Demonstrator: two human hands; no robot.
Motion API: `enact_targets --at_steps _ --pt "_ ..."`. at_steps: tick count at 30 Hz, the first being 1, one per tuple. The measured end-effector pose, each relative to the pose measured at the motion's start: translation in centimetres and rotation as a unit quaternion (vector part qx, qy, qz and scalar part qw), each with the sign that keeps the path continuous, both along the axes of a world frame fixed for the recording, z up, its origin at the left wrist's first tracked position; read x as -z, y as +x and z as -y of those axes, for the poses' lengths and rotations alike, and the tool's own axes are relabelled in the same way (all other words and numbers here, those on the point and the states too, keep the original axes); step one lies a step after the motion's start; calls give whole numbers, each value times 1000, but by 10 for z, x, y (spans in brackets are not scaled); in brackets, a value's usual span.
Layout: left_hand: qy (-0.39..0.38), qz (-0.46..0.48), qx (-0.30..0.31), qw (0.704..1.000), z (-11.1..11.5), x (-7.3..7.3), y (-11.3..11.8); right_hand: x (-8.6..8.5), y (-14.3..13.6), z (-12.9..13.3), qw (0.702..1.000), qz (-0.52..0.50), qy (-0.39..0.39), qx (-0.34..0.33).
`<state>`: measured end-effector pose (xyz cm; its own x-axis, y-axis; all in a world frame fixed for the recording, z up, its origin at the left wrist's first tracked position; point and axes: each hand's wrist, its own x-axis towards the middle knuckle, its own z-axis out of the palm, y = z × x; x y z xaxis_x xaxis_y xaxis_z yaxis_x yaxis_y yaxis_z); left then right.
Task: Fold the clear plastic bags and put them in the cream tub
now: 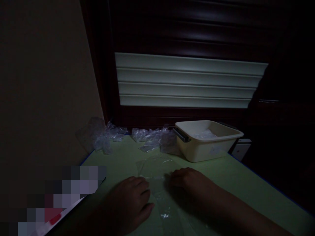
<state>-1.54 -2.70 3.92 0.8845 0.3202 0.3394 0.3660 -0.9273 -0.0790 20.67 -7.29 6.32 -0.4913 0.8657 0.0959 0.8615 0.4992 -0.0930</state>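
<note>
Clear plastic film (162,200) lies on green counter (110,164), btwn hands. L hand (130,203): grip part-curled, can't tell if holding film. R hand (188,180): fingers bent down by film's R edge, hold unclear. Cream tub (206,147) beyond; crumpled plastic (152,137) L of tub.

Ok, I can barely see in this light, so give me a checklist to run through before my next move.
1. Clear plastic lies on the green tabletop, between the hands: ok.
2. Left hand and right hand apart from each other: ok.
3. Fingers gripping the plastic: cannot tell, too dark.
4. Cream bin upright, beyond the right hand: ok.
5. Crumpled clear plastic at the far edge away from both hands: ok.
6. Enough light to judge fine edges: not ok, the scene is dim.
</note>
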Motion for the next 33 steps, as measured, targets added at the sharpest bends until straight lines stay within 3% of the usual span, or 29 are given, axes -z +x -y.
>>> enact_targets --at_steps 2,5,9,12,17,20,24,28,30,33 --pt "-7 5 3 1000 1 -3 1 1 0 0 1000 9 2 5" --pt "-28 9 15 999 3 -5 2 -1 0 3 997 -74 -7 -15" --pt "-32 29 52 998 3 0 3 -4 2 9 963 -208 -131 -110" --pt "-29 40 67 997 1 5 2 -1 2 9 936 -235 -207 -164" --pt "-13 44 65 997 -1 9 1 12 -3 4 917 -217 -194 -271" --pt "-11 41 63 997 -1 11 1 18 -5 3 910 -229 -187 -290" --pt "-23 42 65 997 -1 12 0 14 -5 5 899 -268 -227 -261" --pt "-45 35 62 996 0 8 1 5 -2 9 875 -352 -302 -142" --pt "-59 29 60 996 -1 7 1 3 -1 9 848 -408 -325 -89" --pt "-75 36 56 995 -3 8 1 4 -1 8 785 -502 -361 -49"
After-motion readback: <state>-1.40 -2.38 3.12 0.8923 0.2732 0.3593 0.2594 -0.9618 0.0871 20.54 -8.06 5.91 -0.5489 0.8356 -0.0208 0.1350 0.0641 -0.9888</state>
